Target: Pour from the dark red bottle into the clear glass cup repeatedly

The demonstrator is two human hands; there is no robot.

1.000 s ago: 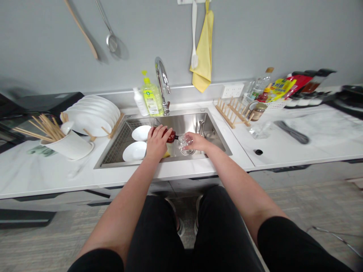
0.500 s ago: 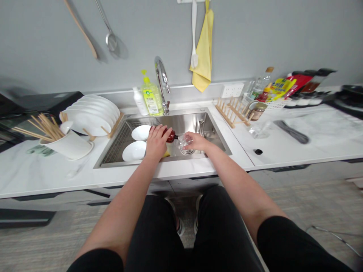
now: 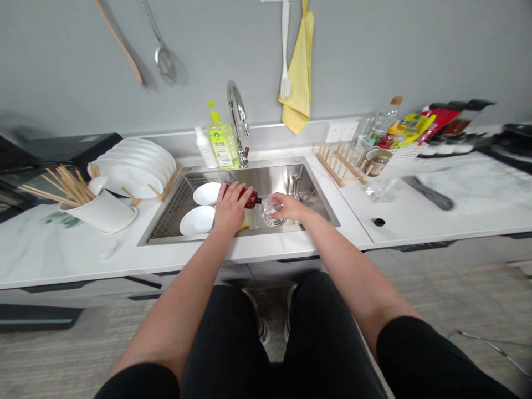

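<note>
My left hand (image 3: pixel 231 206) is wrapped round a dark red-brown bottle (image 3: pixel 251 200), tilted on its side over the sink (image 3: pixel 270 176) with its neck to the right. The neck meets the mouth of a small clear glass (image 3: pixel 270 207), which my right hand (image 3: pixel 290 207) grips, also tilted. Whether liquid is flowing between them is too small to tell. Below the hands is the sink drain (image 3: pixel 275 222). Two white bowls (image 3: pixel 198 220) sit in the left part of the sink, beside my left hand. A bit of something yellow (image 3: pixel 244 225) shows under that hand.
Behind the sink stand a faucet (image 3: pixel 236 119) and a green soap bottle (image 3: pixel 223 145). White plates (image 3: pixel 133 166) and a chopstick holder (image 3: pixel 102 212) are on the left. To the right are a wooden rack (image 3: pixel 343 163), a jar (image 3: pixel 379 163) and a small black cap (image 3: pixel 379 222).
Both hands keep the bottle and glass in nearly the same place and tilt. Only a slight shift of the camera view is visible.
</note>
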